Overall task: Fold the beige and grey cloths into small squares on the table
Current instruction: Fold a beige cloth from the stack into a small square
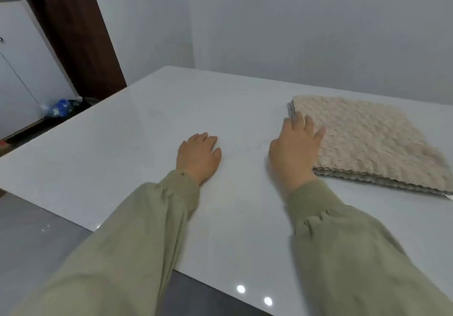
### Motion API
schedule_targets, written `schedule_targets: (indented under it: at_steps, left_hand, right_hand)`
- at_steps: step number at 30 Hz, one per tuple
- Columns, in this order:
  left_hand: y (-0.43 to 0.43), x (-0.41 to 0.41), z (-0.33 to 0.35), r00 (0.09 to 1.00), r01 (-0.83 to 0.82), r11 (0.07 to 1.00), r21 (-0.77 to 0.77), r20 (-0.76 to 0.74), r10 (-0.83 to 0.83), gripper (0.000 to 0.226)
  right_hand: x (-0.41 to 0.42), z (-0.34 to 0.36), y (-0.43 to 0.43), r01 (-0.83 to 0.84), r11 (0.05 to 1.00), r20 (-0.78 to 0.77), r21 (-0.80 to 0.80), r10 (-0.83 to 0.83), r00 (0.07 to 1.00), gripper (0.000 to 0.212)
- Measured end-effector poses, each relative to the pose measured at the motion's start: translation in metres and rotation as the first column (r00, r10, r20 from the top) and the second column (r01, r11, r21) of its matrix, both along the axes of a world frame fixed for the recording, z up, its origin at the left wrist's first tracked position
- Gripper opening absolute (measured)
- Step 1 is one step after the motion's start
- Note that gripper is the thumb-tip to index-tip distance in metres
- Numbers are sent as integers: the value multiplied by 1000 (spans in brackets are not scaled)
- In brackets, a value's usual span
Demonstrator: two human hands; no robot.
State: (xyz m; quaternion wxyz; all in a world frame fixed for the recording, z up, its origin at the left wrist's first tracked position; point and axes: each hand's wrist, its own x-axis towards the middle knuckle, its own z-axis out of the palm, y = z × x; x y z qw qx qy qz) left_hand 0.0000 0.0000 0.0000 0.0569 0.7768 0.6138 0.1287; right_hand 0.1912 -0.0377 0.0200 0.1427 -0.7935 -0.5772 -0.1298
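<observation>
A beige bubble-textured cloth (372, 141) lies folded in a flat stack at the right of the white table (147, 131). Under it, a grey cloth (290, 110) shows only as a thin edge at the stack's far-left corner and along its near side. My right hand (295, 151) rests with spread fingers on the left edge of the stack, holding nothing. My left hand (199, 156) lies palm down on the bare table, fingers curled loosely, a hand's width left of the right hand and apart from the cloths.
The table's left edge runs diagonally; beyond it are grey floor, a dark wooden door frame (73, 33) and a bin with blue and dark bags (63, 107). Grey walls stand right behind the table.
</observation>
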Motion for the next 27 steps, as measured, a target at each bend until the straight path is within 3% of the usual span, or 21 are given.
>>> schedule_targets:
  at_steps: [3, 6, 9, 16, 18, 20, 23, 24, 25, 26, 27]
  left_hand:
    - [-2, 4, 2, 999, -49, 997, 55, 1, 49, 44]
    - [-4, 5, 3, 999, -42, 997, 62, 9, 42, 44]
    - [-7, 0, 2, 999, -28, 999, 25, 42, 27, 45]
    - [-10, -6, 6, 987, 39, 999, 31, 156, -44, 38]
    - [-12, -6, 5, 973, 63, 997, 54, 217, -73, 33]
    - [-12, -6, 3, 954, 73, 996, 56, 287, -86, 30]
    - [-12, -8, 4, 877, -1, 999, 33, 481, -15, 28]
    - [-12, -10, 6, 824, -50, 999, 19, 565, 31, 28]
    - [-13, -13, 8, 764, -100, 995, 2, 641, 75, 29]
    - [-14, -16, 9, 706, -142, 990, -7, 700, 107, 29]
    - [-14, -19, 10, 657, -176, 984, -7, 744, 123, 29]
  right_hand:
    - [20, -1, -4, 148, 989, -91, -9, -148, 985, 43]
    - [35, -4, -3, 110, 989, -172, 96, -92, 981, 20]
    - [39, -1, -3, 121, 977, -251, 173, -75, 965, 22]
    - [34, -1, -1, 140, 929, -191, 343, -77, 978, 20]
    - [27, 4, -1, 61, 852, -154, 519, 23, 988, 14]
    - [12, 12, -4, -83, 697, -42, 712, 160, 986, 12]
    - [-26, 26, -16, -313, 464, 84, 829, 449, 889, 16]
    - [-39, 27, -20, -353, 433, 84, 829, 528, 845, 17]
    - [-48, 23, -22, -382, 472, 62, 794, 563, 824, 16]
    - [-55, 16, -23, -394, 595, 17, 700, 538, 843, 19]
    - [-59, 8, -24, -375, 775, -51, 509, 463, 885, 31]
